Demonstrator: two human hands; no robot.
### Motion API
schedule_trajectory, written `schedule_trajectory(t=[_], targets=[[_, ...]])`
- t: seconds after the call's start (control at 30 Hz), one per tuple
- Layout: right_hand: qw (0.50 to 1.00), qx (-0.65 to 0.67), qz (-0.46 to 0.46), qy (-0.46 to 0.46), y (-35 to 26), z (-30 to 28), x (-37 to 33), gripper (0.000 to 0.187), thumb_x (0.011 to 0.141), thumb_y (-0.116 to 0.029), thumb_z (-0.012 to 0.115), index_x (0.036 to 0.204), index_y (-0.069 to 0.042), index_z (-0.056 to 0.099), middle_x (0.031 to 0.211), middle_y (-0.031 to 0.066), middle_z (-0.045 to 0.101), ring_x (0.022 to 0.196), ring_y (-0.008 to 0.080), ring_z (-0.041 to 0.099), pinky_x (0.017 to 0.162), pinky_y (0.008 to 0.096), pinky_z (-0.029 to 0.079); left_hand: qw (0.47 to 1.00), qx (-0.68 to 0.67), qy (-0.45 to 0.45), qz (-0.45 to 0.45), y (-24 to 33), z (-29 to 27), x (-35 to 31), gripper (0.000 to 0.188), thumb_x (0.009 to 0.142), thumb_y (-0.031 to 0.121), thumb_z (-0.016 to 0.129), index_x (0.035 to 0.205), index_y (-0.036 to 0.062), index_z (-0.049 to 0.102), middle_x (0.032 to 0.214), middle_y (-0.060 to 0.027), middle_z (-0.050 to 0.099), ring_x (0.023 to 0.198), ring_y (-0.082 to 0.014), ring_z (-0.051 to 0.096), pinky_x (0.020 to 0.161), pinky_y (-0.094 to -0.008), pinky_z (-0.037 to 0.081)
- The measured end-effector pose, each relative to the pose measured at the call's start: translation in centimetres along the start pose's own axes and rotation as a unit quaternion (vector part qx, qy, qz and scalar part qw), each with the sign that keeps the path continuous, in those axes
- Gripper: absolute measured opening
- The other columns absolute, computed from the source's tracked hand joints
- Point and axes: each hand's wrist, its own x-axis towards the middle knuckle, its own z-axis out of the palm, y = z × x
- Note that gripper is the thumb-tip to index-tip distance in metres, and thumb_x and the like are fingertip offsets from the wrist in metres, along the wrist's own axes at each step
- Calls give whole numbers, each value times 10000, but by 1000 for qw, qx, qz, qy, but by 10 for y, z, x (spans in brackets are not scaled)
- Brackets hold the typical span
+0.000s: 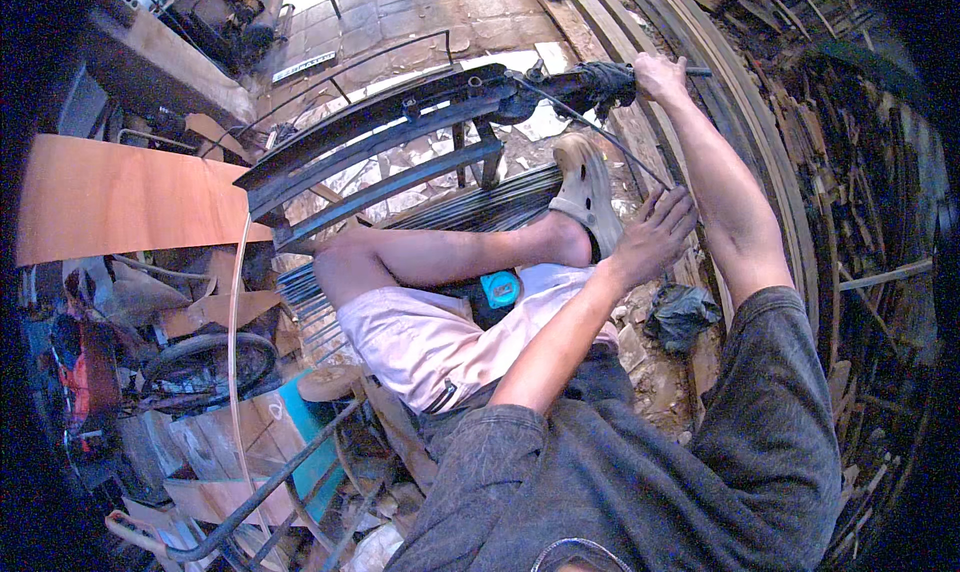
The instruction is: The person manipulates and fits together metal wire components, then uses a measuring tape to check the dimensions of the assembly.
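My right hand (660, 77) is closed around the far right end of a dark metal bar, which pokes out past the fingers. Dark wrapping (607, 84) covers the bar just left of that hand. Nearer to me, my left hand (660, 234) has its fingers bent at the lower end of a thin metal rod (610, 137). That rod slants up to a joint on a long dark steel frame (375, 132), which spans the area ahead of me. How the left fingers grip the rod is partly hidden.
Beneath the frame lies a bundle of thin metal rods (430, 212). My clog-covered foot (585, 187) rests by it. A teal tape measure (502, 290) is by my lap. Long planks (740, 162) run along the right, with a black plastic bag (682, 317) nearby. A wooden sheet (120, 200) sits left.
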Motion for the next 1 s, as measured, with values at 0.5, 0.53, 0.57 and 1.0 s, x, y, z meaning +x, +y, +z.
schedule_trajectory(t=[0.5,0.53,0.57,1.0], targets=[[996,66,56,16,3,0,-87,239,825,-170,536,963,-34,676,1000,187,684,948,331,672,810,438,536,996,-32,65,55,-6,-41,-79,440,807,282,675,1180,86,546,1265,-89,511,1261,-268,440,1025,-446,356],[996,66,60,16,4,1,-92,240,828,-171,531,963,-35,676,1001,189,683,951,331,671,806,437,537,996,-38,61,52,-3,-49,-79,443,805,285,679,1176,82,547,1259,-91,513,1256,-271,446,1014,-447,373],[996,66,63,17,5,1,-97,241,831,-171,525,963,-37,676,1002,191,681,954,331,670,802,435,537,995,-64,69,44,0,-57,-80,438,795,284,690,1170,99,559,1241,-92,522,1243,-280,458,993,-454,400],[992,94,79,36,-18,-18,-160,222,809,-139,537,917,-28,697,927,217,683,898,348,679,785,462,537,988,-54,132,54,-14,-68,-128,343,731,276,765,996,179,571,1109,-79,528,1140,-297,516,914,-442,446]])
